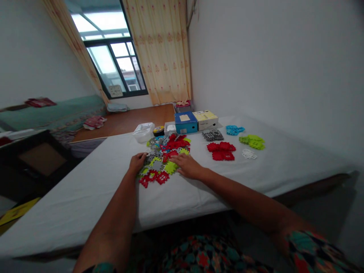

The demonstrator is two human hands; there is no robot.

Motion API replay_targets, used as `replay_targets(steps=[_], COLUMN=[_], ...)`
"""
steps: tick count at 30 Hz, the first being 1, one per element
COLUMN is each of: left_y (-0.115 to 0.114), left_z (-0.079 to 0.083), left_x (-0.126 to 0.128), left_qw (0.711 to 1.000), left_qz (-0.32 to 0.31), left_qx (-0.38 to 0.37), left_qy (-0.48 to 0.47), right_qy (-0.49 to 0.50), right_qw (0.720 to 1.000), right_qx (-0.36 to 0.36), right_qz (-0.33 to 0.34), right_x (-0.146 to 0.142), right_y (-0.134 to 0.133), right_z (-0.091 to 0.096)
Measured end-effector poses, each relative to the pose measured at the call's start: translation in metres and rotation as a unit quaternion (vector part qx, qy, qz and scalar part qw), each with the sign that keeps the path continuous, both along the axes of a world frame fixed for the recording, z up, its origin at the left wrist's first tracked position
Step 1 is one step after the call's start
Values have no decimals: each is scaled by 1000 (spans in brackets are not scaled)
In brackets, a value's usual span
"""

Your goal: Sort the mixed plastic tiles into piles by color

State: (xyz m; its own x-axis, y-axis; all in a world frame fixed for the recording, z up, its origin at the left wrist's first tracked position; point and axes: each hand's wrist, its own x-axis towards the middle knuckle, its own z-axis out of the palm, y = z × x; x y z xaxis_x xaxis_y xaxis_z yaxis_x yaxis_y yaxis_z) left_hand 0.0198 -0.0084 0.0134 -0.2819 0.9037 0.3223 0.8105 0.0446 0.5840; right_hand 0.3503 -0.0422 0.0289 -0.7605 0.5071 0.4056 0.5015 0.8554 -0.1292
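Observation:
A mixed pile of flat plastic interlocking pieces (156,164), in red, lime green, grey and blue, lies on the white-covered table. My left hand (137,163) rests at its left edge, fingertips against grey pieces, fingers slightly bent and not closed round anything visible. Across the pile, my right hand (188,166) reaches in from the right, its fingers stretched out over a lime green piece (171,167). Red window-like pieces (162,177) lie at the near edge. Some pieces under my fingers are hidden.
Sorted groups lie to the right: grey pieces (212,135), blue pieces (234,130), lime green pieces (253,141), red pieces (221,151) and white pieces (249,154). Behind the pile stand a clear plastic tub (143,132), a blue box (185,123) and a yellow box (205,120).

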Motion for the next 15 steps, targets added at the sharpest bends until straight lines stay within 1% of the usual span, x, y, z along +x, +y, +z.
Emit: replay_targets(steps=[2,3,5,8,11,13,15], left_y=[0,-1,-1,-2,-3,-4,-4], left_z=[0,0,1,1,2,2,3], left_x=[0,0,0,3,6,7,7], left_qw=[1000,1000,1000,1000,1000,1000,1000], left_qz=[1,2,3,2,-1,-1,1], left_qx=[-1,-2,-4,-6,-6,-7,-8], left_qy=[0,-2,-6,-15,-23,-26,-26], right_qy=[-30,-40,-48,-34,-2,60,153], right_qw=[999,999,999,999,994,983,961], right_qx=[1,2,0,-23,-72,-128,-193], right_qz=[14,18,21,-11,-78,-116,-129], right_x=[-18,-22,-21,-1,27,45,64], right_y=[2,4,12,25,37,46,56], right_z=[-2,-3,-4,-5,-3,-1,0])
